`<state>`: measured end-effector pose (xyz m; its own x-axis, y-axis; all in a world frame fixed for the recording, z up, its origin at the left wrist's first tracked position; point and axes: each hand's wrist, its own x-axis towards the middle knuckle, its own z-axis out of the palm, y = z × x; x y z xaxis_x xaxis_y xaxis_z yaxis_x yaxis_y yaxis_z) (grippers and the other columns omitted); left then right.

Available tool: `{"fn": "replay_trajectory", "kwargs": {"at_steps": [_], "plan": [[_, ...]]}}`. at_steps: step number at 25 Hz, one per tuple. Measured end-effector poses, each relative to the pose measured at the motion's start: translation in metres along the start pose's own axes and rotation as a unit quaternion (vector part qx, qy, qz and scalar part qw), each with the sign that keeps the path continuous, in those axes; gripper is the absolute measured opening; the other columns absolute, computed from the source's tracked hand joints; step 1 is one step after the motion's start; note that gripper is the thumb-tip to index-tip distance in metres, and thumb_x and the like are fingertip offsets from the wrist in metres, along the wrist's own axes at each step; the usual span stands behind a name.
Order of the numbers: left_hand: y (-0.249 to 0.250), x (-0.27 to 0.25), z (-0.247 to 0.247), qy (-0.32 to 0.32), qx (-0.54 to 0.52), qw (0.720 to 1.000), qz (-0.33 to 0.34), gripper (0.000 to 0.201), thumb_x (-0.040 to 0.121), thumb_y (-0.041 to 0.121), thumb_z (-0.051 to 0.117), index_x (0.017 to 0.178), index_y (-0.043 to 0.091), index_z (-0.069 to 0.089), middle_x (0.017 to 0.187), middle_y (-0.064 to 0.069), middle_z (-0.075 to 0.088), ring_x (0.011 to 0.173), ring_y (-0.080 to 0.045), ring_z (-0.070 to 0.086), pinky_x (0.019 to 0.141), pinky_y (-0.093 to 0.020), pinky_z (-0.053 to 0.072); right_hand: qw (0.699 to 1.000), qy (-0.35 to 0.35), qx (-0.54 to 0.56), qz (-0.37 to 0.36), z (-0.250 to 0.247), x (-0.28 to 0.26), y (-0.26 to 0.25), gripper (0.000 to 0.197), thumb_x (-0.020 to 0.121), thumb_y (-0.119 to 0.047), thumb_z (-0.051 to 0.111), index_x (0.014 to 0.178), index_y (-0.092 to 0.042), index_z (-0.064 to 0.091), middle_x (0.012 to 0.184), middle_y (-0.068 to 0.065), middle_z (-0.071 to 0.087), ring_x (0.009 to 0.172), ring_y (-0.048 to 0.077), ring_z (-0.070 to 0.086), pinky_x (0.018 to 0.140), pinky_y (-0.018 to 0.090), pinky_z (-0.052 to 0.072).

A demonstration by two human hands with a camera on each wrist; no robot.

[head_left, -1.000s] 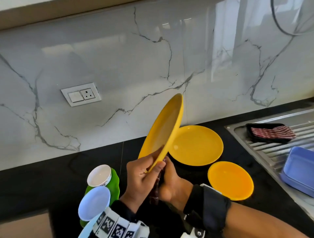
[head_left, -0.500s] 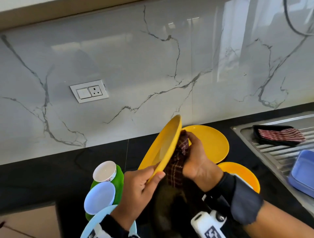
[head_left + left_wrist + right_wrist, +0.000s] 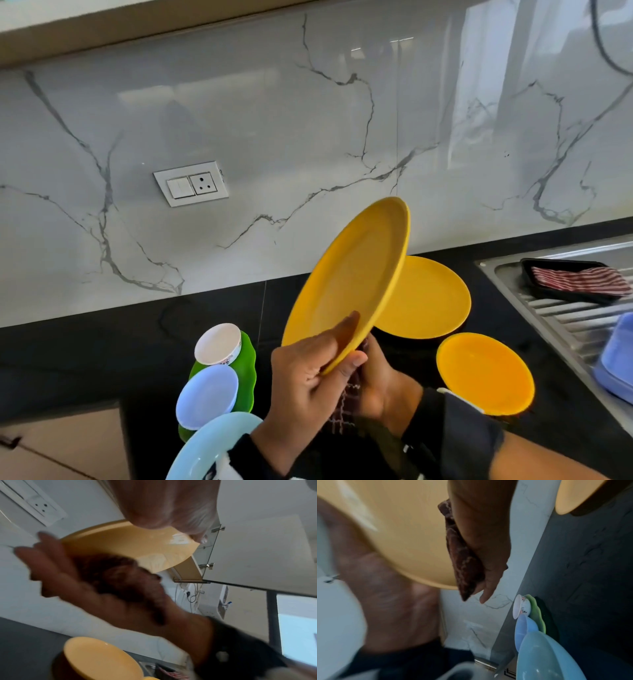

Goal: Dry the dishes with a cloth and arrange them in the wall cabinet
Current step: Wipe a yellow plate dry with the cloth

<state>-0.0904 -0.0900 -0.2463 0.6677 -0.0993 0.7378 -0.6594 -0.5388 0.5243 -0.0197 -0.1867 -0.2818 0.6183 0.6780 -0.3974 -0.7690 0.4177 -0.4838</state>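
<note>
A yellow plate (image 3: 352, 270) is held up on a tilt over the black counter, its face turned to the left. My left hand (image 3: 308, 373) grips its lower rim, thumb on the face and fingers behind. Behind the plate, my right hand (image 3: 380, 387) holds a dark checked cloth (image 3: 346, 404) against the underside near that rim. The right wrist view shows the cloth (image 3: 462, 555) pressed between my right hand's fingers (image 3: 481, 534) and the plate (image 3: 402, 534). In the left wrist view the cloth (image 3: 111, 572) lies bunched in the blurred right palm under the plate (image 3: 137, 543).
Two more yellow plates (image 3: 428, 298) (image 3: 486, 373) lie on the counter to the right. At left stand a white cup (image 3: 219, 342), a green plate (image 3: 248, 370), a lilac bowl (image 3: 207, 395) and a light-blue bowl (image 3: 212, 445). A steel drainboard (image 3: 565, 315) carries a black tray (image 3: 579, 267).
Half a second ago the right hand pressed the cloth higher up the plate's back; it has slid down to the lower rim. The plate has come up again.
</note>
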Motion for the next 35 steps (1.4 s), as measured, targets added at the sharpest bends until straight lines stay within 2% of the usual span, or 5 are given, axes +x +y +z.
{"fn": "replay_trajectory", "kwargs": {"at_steps": [4,16,21,25,35], "plan": [[-0.028,-0.001,-0.018,-0.016,0.003,0.999,-0.051,0.030,0.096,0.035,0.056,0.069,0.023,0.055,0.054,0.020,0.037,0.048,0.007,0.037,0.049,-0.008,0.034,0.993,-0.113,-0.020,0.012,-0.011,-0.025,-0.005,0.097,0.080,-0.082,0.043,0.130,0.000,0.060,0.137,0.029,0.051,0.127,0.044,0.049,0.115,0.057,0.025],[-0.041,-0.027,-0.019,-0.173,0.283,0.923,0.194,0.043,0.095,0.055,0.051,0.073,0.020,0.064,0.112,-0.002,0.073,0.112,-0.018,0.065,0.090,-0.039,0.052,0.982,0.130,-0.078,-0.112,-0.057,-0.032,-0.035,0.099,0.028,-0.007,0.086,0.123,-0.001,0.061,0.116,0.023,0.067,0.112,0.046,0.059,0.106,0.059,0.039],[-0.061,-0.032,-0.063,0.120,0.161,0.947,-0.250,0.092,0.065,0.087,0.053,0.134,0.027,0.043,0.161,-0.001,0.021,0.148,-0.019,0.018,0.119,-0.046,0.014,0.978,0.112,-0.034,-0.171,-0.072,-0.040,-0.035,0.086,0.033,-0.005,0.081,0.118,-0.008,0.065,0.114,0.022,0.068,0.099,0.043,0.066,0.090,0.054,0.050],[-0.061,-0.041,-0.065,0.169,-0.337,0.755,-0.536,0.115,0.036,0.082,0.078,0.134,0.026,0.053,0.133,-0.010,0.061,0.113,-0.027,0.063,0.092,-0.048,0.048,0.978,0.077,-0.070,-0.181,-0.081,-0.044,-0.029,0.081,0.045,-0.002,0.082,0.122,-0.017,0.063,0.118,0.019,0.068,0.103,0.044,0.065,0.092,0.059,0.049],[-0.054,-0.043,-0.047,0.249,-0.375,0.729,-0.515,0.047,0.089,0.059,0.036,0.119,0.030,0.058,0.101,0.004,0.075,0.097,-0.021,0.066,0.077,-0.041,0.049,0.759,0.271,-0.342,-0.484,-0.082,-0.035,-0.037,0.099,0.059,-0.075,0.073,0.138,-0.036,0.028,0.141,0.006,0.041,0.129,0.023,0.046,0.105,0.050,0.044]]}}
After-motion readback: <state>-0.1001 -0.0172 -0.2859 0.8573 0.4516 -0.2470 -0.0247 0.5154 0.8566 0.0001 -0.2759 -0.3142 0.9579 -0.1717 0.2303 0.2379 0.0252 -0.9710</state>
